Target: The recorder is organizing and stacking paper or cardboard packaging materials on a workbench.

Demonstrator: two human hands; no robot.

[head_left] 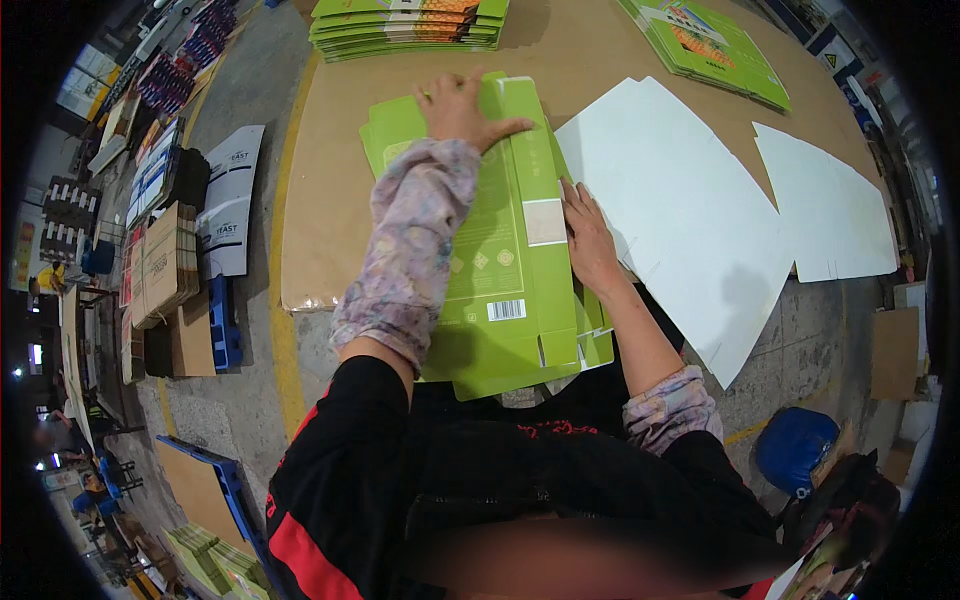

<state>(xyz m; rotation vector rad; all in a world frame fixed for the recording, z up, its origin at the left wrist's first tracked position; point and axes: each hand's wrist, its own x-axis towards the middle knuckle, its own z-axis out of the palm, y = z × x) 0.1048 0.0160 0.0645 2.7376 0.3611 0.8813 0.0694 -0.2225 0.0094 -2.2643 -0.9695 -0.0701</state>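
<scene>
A flat green printed carton (485, 235) lies before me on the brown board-topped table (335, 190), its near end hanging over the edge. My left hand (462, 108) presses on its far part, fingers spread and thumb stretched to the right. Along the carton's right side, my right hand (590, 235) rests with its fingers outstretched by the edge, next to a large white cardboard sheet (680, 210). Neither hand is wrapped round anything. Under the carton, other green card edges show at the left and near the front.
A stack of green cartons (410, 28) stands at the far left of the table, with another green pile (715, 50) at the far right. A second white sheet (825, 205) lies further right. Bundled brown cartons (165, 262) and a blue pallet (225, 325) are on the left floor.
</scene>
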